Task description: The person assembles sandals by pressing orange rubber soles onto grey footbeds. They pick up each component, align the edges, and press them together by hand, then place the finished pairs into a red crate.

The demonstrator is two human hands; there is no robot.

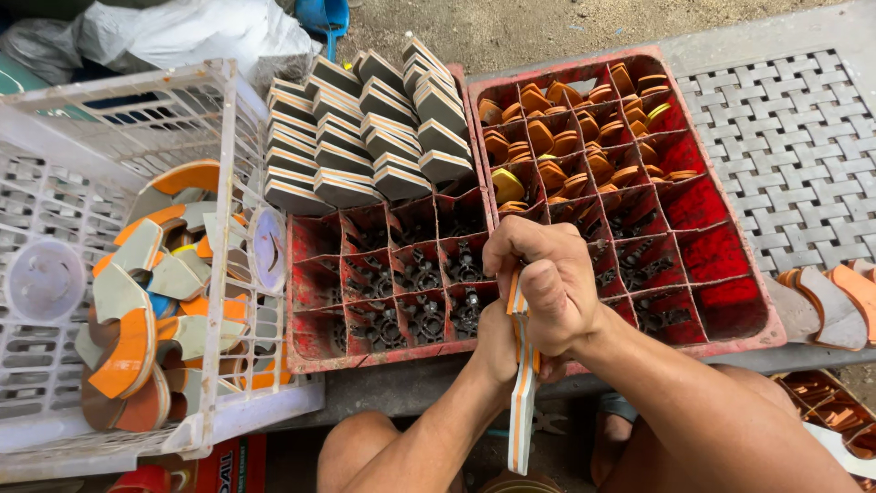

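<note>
Bright, even daylight from above here, soft shadows only, no harsh glare. Focus holds sharp across the middle. Wide-angle bending shows at the edges.

Before you, two divided crates [721, 274] stand side by side; the right holds small wedges [566, 137] in its far cells, stacked slabs [365, 128] lie on the left one. The basket [55, 183] of curved pieces [137, 319] sits left. Your hands [547, 283] hold a laminated strip [522, 393] nearest you.
</note>
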